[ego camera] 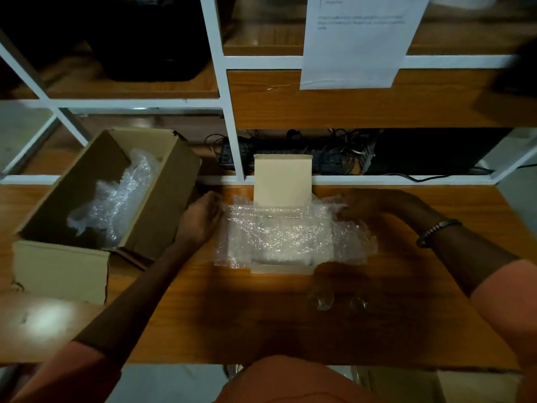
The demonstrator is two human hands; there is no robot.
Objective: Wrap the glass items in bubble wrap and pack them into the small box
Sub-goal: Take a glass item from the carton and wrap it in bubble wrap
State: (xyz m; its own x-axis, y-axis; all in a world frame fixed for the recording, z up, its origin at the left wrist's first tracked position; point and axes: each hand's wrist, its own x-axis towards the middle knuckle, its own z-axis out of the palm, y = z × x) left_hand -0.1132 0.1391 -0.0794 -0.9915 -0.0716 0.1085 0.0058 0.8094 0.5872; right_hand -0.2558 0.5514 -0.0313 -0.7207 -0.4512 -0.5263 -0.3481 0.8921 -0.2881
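Note:
A small pale box [283,180] sits in the middle of the wooden table with its lid standing up at the back. A sheet of bubble wrap [284,234] lies draped over its open top and spills past both sides. My left hand [203,213] holds the sheet's left edge. My right hand [369,206] grips the sheet's right edge with curled fingers. Two clear glass items [322,301] stand on the table in front of the box, dim and hard to make out.
A large open cardboard box [162,205] with loose bubble wrap [116,199] inside stands at the left. A white-framed wooden shelf [232,112] rises behind the table, with a power strip and cables [319,158] underneath. A paper sheet [357,39] hangs from the shelf.

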